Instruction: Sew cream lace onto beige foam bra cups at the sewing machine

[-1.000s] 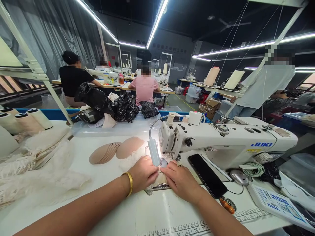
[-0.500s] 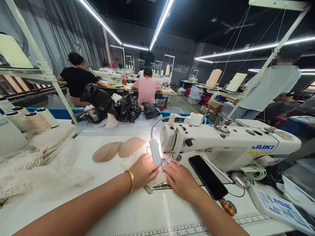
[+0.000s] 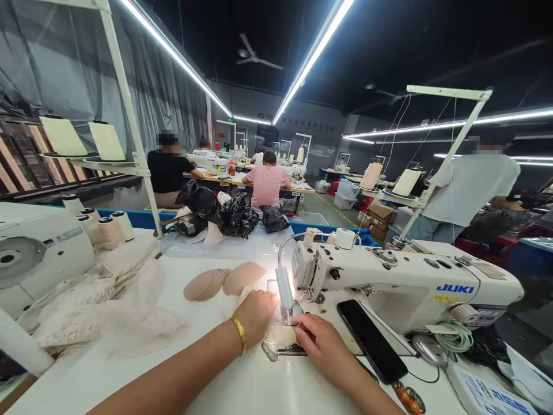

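Pale cream fabric [image 3: 280, 335] lies on the machine bed, under the presser foot area of a white sewing machine [image 3: 406, 274]. My left hand [image 3: 256, 314], a gold bangle at its wrist, has curled fingers on thin, pale fabric just left of the needle. A small gooseneck lamp [image 3: 284, 287] shines there and partly hides the fingertips. My right hand [image 3: 318, 341] is to the right of the needle, its fingers drawn together at the cream fabric's right edge. Left of the machine, a fanned stack of beige oval pads [image 3: 207, 285] rests beside another beige pad [image 3: 244, 278].
A black phone [image 3: 371, 340] and a computer mouse [image 3: 431, 350] lie right of my right hand. Heaped cream lace [image 3: 108, 311] covers the table's left side, with thread cones [image 3: 108, 231] behind it. Black plastic bags [image 3: 237, 213] stand beyond. Co-workers sit ahead; another person stands at right.
The view has tilted up and shifted left. My left hand has drawn left from the needle, uncovering more of the presser foot and cream fabric. My right hand has moved slightly closer to the lamp.
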The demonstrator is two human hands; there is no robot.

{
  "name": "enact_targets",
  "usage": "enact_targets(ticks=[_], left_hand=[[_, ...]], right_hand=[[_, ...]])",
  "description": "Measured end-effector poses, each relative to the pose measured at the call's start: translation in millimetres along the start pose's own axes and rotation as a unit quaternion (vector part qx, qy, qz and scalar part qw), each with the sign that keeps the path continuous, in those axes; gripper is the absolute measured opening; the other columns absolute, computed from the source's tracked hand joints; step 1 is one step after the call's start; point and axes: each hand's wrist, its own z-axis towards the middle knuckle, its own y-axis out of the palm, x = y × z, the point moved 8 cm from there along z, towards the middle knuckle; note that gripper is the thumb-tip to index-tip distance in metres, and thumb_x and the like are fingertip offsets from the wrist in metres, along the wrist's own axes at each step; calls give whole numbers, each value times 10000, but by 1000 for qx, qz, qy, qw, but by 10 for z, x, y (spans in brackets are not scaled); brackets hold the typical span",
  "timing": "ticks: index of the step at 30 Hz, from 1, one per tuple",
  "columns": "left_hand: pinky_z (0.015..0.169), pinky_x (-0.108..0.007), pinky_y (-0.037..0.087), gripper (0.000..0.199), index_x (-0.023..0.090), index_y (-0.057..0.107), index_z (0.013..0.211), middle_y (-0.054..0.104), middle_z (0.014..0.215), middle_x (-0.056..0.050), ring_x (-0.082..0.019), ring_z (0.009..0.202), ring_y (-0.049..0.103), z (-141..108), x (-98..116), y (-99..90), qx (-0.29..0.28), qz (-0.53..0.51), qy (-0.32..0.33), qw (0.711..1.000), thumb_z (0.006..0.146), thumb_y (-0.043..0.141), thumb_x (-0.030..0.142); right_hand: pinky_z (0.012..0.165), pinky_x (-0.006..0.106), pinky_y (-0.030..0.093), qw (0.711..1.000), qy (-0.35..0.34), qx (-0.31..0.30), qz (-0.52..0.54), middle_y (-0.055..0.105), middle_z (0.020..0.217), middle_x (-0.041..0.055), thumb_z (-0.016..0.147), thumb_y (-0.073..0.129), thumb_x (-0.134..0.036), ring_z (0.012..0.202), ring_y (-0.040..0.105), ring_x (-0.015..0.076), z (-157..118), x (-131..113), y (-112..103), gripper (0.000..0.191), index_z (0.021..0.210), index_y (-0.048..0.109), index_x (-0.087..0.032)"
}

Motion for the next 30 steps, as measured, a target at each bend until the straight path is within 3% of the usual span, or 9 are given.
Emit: enact_targets(ticks=[4, 6, 8, 10, 13, 17, 20, 24, 30], left_hand=[[889, -386, 557, 459, 241, 609, 1183, 731, 1089, -67, -259, 1011, 692, -626, 168, -169, 68, -148, 7, 987, 775, 568, 33], [994, -457, 529, 362, 269, 640, 1195, 715, 1198, -95, -299, 1124, 668, -971, 320, -92, 51, -342, -18, 938, 851, 646, 156], [950, -462, 547, 323, 259, 669, 1195, 745, 1116, -116, -304, 1043, 708, -1252, 524, 150, -36, -578, -93, 810, 899, 735, 371], [936, -447, 556, 482, 226, 687, 1202, 764, 1071, -136, -297, 1000, 737, -1451, 710, 330, -72, -754, -205, 620, 874, 773, 569], [1056, -407, 516, 544, 192, 724, 1130, 744, 1213, -140, -301, 1173, 694, -1535, 660, 286, 70, -834, -333, 435, 764, 884, 561], [967, -362, 573, 522, 178, 752, 1043, 762, 1178, -102, -321, 1179, 676, -1493, 407, 70, 215, -793, -381, 423, 635, 976, 414], [869, -337, 602, 421, 158, 762, 1029, 778, 1121, -99, -314, 1125, 698, -1434, 404, 84, 189, -801, -385, 417, 709, 923, 378], [802, -337, 612, 333, 149, 758, 1014, 788, 1052, -95, -296, 1024, 736, -1428, 486, 179, 152, -828, -415, 345, 815, 823, 408], [687, -291, 578, 388, 133, 759, 949, 794, 996, -90, -268, 917, 735, -1388, 447, 85, 182, -807, -407, 388, 682, 935, 353]], right_hand=[[658, 309, 462, 941, 140, -48, 305, 632, 746, -42, 925, 643, -459, 664, 587, 184, -42, -131, 290, 525, 1381, 501, -240], [651, 297, 454, 903, 169, -21, 395, 584, 696, -73, 850, 734, -468, 622, 553, 162, -54, -252, 399, 615, 1357, 493, -216], [652, 296, 461, 883, 170, 20, 437, 563, 685, -76, 824, 777, -470, 627, 555, 164, -104, -382, 469, 629, 1335, 513, -214], [682, 313, 496, 878, 151, 59, 451, 585, 726, -50, 844, 778, -497, 688, 591, 186, -231, -508, 521, 640, 1366, 520, -234], [759, 357, 545, 879, 130, 108, 447, 626, 808, -5, 879, 749, -565, 779, 633, 218, -564, -612, 589, 664, 1428, 514, -273], [720, 362, 563, 891, 150, 99, 416, 649, 845, 21, 892, 715, -623, 732, 638, 225, -953, -589, 692, 697, 1476, 514, -301], [782, 399, 584, 894, 154, 108, 406, 686, 913, 42, 880, 721, -646, 782, 670, 244, -1016, -549, 644, 754, 1514, 481, -317], [875, 430, 588, 897, 152, 131, 393, 713, 1004, 74, 878, 719, -665, 897, 699, 270, -985, -537, 566, 760, 1506, 494, -300], [894, 409, 582, 906, 158, 142, 366, 717, 1113, 106, 852, 746, -649, 957, 684, 287, -1080, -489, 641, 685, 1405, 603, -272]])
